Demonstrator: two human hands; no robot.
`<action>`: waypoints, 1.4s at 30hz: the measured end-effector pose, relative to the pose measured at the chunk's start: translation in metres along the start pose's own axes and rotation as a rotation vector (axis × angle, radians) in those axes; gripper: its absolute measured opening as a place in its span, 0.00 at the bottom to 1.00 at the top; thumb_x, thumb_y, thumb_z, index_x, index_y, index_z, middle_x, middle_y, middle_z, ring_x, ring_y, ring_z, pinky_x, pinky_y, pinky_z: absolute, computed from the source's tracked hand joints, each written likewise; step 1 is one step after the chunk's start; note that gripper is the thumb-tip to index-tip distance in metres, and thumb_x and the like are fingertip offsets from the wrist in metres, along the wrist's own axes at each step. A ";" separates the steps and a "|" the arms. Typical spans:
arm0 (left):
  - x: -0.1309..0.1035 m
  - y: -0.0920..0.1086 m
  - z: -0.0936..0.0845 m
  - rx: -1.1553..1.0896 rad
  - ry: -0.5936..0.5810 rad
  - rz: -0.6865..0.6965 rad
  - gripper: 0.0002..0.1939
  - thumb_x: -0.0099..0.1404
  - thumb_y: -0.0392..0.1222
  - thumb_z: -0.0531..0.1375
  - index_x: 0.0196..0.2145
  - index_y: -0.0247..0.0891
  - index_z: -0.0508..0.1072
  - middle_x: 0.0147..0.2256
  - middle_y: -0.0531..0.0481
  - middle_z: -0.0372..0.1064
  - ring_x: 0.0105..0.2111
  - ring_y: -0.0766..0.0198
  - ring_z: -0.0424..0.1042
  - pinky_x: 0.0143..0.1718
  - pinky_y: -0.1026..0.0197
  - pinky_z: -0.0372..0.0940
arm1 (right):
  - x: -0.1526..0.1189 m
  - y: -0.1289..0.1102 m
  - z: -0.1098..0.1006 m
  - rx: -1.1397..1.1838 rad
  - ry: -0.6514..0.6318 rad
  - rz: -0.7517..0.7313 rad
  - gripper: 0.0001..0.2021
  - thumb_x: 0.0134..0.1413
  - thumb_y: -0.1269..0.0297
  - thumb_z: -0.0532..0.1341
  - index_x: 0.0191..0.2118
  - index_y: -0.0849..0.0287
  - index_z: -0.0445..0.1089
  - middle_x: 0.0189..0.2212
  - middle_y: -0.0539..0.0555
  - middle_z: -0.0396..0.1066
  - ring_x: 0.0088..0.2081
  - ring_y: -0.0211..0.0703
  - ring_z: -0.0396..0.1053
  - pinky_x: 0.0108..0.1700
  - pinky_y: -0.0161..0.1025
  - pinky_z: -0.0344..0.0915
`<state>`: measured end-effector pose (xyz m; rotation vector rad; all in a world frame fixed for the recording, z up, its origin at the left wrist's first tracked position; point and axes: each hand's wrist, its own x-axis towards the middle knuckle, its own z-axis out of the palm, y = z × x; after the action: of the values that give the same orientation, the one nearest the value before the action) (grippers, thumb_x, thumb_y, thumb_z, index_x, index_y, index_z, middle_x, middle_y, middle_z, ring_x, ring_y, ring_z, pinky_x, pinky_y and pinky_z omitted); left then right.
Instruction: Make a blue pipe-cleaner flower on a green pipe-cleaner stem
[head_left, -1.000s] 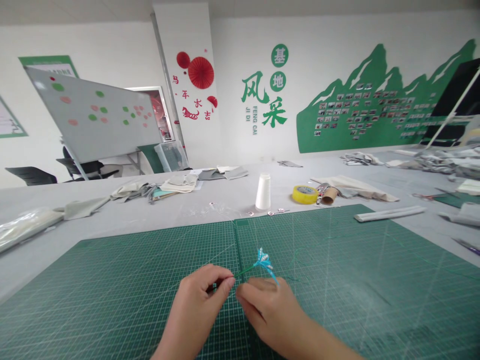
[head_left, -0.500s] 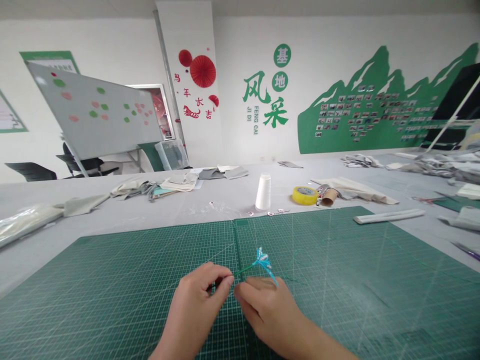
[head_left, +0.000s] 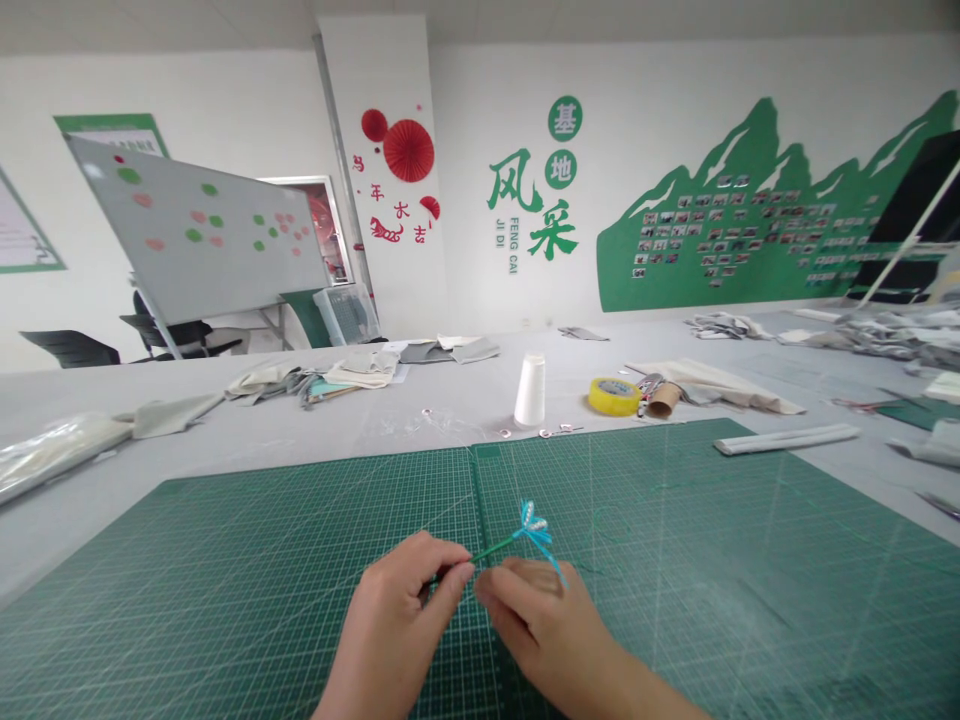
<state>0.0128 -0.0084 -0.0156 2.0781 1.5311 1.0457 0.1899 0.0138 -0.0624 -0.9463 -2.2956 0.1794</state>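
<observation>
A small blue flower (head_left: pixel 534 526) with white beads on its petals tops a thin green stem (head_left: pixel 495 549). Thumb and forefinger of my left hand (head_left: pixel 409 610) pinch that stem near its lower end. Just right of it, under the flower, my right hand (head_left: pixel 540 612) is closed with curled fingers; what they grip is hidden. One long blue strip hangs from the flower over the back of my right hand. Both hands are above the green cutting mat (head_left: pixel 262 560). Faint green thread (head_left: pixel 615 520) trails on the mat to the right.
Behind the mat stand a white thread cone (head_left: pixel 531 390), a yellow tape roll (head_left: pixel 613 396) and a cardboard tube (head_left: pixel 664 400). A rolled pale cloth (head_left: pixel 787 439) lies on the mat's far right edge. Fabric pieces (head_left: pixel 360 367) and a plastic-wrapped bundle (head_left: pixel 52 450) lie on the grey table.
The flower has turned slightly on its stem, so its petals and beads face differently. Both hands keep nearly the same pose, and the whole view has shifted slightly.
</observation>
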 end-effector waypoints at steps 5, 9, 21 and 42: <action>-0.001 0.001 -0.001 -0.037 0.012 0.003 0.08 0.65 0.37 0.57 0.32 0.43 0.76 0.27 0.54 0.70 0.27 0.64 0.68 0.30 0.64 0.62 | 0.000 0.001 0.003 0.109 0.032 0.037 0.12 0.63 0.72 0.51 0.31 0.56 0.69 0.25 0.49 0.71 0.27 0.39 0.69 0.32 0.34 0.59; -0.001 0.004 -0.001 -0.060 0.021 -0.049 0.05 0.62 0.36 0.58 0.29 0.41 0.73 0.24 0.55 0.69 0.24 0.65 0.65 0.25 0.66 0.59 | 0.001 0.002 0.006 0.333 0.071 0.079 0.10 0.63 0.70 0.54 0.34 0.57 0.72 0.29 0.51 0.74 0.32 0.40 0.71 0.36 0.35 0.63; -0.001 0.012 -0.006 -0.073 -0.055 -0.073 0.06 0.60 0.35 0.56 0.26 0.40 0.71 0.21 0.57 0.62 0.22 0.66 0.60 0.23 0.67 0.55 | 0.008 0.016 0.002 0.890 -0.044 0.360 0.13 0.55 0.54 0.62 0.28 0.58 0.73 0.22 0.46 0.61 0.24 0.36 0.57 0.26 0.33 0.55; -0.001 0.016 -0.005 0.033 -0.463 0.049 0.11 0.58 0.29 0.59 0.29 0.41 0.79 0.28 0.54 0.74 0.30 0.64 0.72 0.31 0.67 0.59 | 0.018 0.042 -0.028 1.029 -0.318 0.415 0.11 0.45 0.58 0.70 0.25 0.62 0.76 0.17 0.44 0.60 0.21 0.32 0.51 0.24 0.32 0.47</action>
<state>0.0192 -0.0159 -0.0026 2.1908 1.2728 0.5018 0.2222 0.0536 -0.0464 -0.8158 -1.7960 1.5910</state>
